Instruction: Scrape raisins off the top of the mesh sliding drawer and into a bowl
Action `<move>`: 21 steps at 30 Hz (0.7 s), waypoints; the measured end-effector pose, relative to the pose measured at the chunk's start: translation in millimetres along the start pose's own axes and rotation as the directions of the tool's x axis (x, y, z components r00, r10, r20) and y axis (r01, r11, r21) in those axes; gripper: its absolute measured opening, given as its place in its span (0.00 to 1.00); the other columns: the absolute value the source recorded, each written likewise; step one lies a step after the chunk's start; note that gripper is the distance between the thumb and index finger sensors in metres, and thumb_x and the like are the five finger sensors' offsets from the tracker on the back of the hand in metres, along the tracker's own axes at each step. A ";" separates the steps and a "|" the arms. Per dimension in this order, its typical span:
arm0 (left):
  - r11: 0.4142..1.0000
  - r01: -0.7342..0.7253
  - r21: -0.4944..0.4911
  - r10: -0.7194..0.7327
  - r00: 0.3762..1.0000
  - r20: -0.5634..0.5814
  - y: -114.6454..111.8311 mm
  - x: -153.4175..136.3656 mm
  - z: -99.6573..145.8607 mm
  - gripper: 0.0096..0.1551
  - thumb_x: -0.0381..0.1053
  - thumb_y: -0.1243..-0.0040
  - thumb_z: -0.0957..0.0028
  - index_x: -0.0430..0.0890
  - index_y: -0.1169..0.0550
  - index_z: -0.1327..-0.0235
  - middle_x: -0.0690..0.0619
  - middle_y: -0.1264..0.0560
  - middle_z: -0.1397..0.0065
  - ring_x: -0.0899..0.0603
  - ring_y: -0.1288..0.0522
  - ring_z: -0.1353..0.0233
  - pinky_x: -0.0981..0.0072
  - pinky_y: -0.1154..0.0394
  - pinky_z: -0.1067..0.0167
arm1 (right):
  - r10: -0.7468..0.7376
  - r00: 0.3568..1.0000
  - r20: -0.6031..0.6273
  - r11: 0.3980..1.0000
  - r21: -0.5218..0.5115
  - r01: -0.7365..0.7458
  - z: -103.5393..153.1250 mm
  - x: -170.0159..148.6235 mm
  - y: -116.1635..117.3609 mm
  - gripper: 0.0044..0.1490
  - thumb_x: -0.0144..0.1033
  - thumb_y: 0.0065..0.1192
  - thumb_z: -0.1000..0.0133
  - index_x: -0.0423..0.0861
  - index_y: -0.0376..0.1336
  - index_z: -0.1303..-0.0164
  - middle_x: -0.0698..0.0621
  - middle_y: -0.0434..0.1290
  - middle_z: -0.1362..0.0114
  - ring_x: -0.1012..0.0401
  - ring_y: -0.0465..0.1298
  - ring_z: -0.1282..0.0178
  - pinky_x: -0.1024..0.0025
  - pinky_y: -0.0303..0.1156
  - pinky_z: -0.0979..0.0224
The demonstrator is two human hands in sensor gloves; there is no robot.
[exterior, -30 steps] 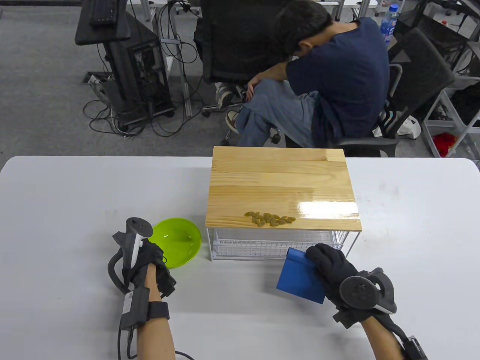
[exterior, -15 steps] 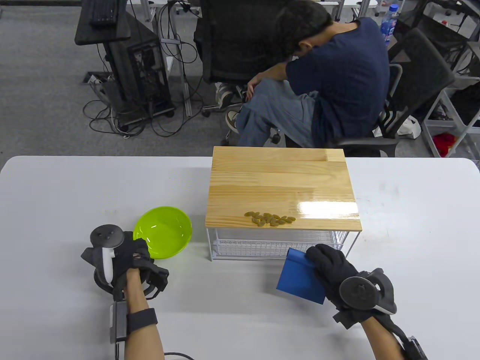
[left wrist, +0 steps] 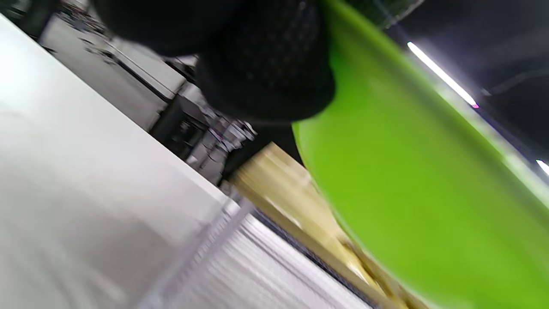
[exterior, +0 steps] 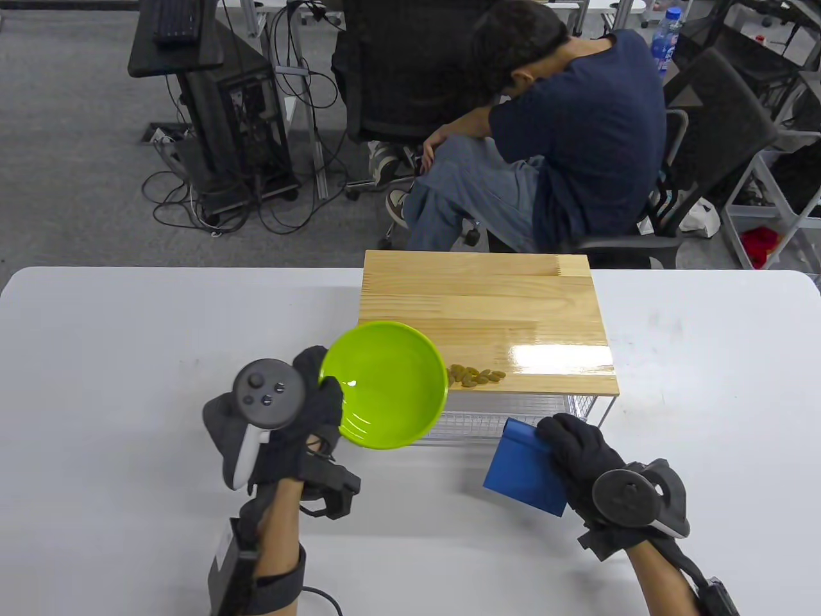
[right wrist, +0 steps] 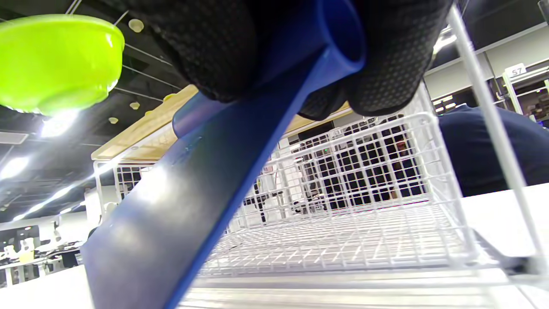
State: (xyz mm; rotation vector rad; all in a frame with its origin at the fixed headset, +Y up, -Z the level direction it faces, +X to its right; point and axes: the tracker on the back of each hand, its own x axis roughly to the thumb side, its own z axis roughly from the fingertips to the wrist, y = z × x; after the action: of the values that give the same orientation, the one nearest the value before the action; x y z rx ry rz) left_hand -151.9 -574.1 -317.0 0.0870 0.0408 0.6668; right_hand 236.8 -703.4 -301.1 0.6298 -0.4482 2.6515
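Note:
My left hand [exterior: 314, 404] grips the rim of a lime green bowl [exterior: 385, 384] and holds it in the air, tilted, in front of the left front corner of the wooden top [exterior: 481, 308] of the white mesh drawer unit [right wrist: 343, 206]. A small row of greenish raisins [exterior: 476, 375] lies near the top's front edge, just right of the bowl. Part of the row is hidden behind the bowl. My right hand [exterior: 580, 452] holds a blue scraper [exterior: 524, 468] low in front of the drawer. In the left wrist view the bowl [left wrist: 420, 180] fills the right side.
A person sits hunched on a chair [exterior: 545, 147] just beyond the table's far edge. The white table [exterior: 128, 333] stretches left and right of the drawer unit. Desks, cables and chairs stand on the floor behind.
My left hand has lifted the green bowl off the table and carried it up and right to the drawer top's front left corner. My right hand with the scraper shifted slightly right.

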 end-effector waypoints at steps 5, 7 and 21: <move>0.991 0.051 -0.122 -0.044 0.997 0.055 -52.1 26.9 4.1 0.28 0.47 0.39 0.42 0.46 0.30 0.27 0.48 0.20 0.34 0.51 0.11 0.70 0.71 0.14 0.70 | 0.009 0.999 -0.041 1.000 -0.001 -0.009 2.7 -13.0 -6.2 0.36 0.26 0.64 0.41 0.41 0.56 0.23 0.37 0.59 0.21 0.35 0.70 0.29 0.40 0.71 0.32; 0.985 0.051 -0.165 -0.041 0.997 0.064 -72.3 27.0 5.1 0.28 0.47 0.39 0.42 0.46 0.30 0.27 0.47 0.20 0.35 0.51 0.11 0.70 0.71 0.14 0.70 | 0.017 0.998 -0.057 1.000 0.001 -0.017 4.1 -17.5 -10.0 0.36 0.26 0.65 0.41 0.41 0.56 0.23 0.37 0.59 0.21 0.35 0.70 0.29 0.41 0.71 0.32; 0.971 0.017 -0.240 -0.032 0.998 -0.058 -122.1 -11.8 -3.4 0.30 0.47 0.38 0.42 0.44 0.30 0.26 0.47 0.20 0.35 0.52 0.11 0.71 0.72 0.14 0.72 | -0.117 0.991 -0.063 0.993 -0.002 0.117 4.9 -25.5 -66.8 0.35 0.26 0.65 0.41 0.43 0.56 0.22 0.40 0.59 0.20 0.39 0.71 0.27 0.40 0.70 0.31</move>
State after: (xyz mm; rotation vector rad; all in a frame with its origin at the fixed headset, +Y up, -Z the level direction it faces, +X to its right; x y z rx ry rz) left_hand -86.2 -676.7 -331.8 -0.1663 0.0204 0.6453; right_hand 288.2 -653.9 -294.8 0.5540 -0.3792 2.5526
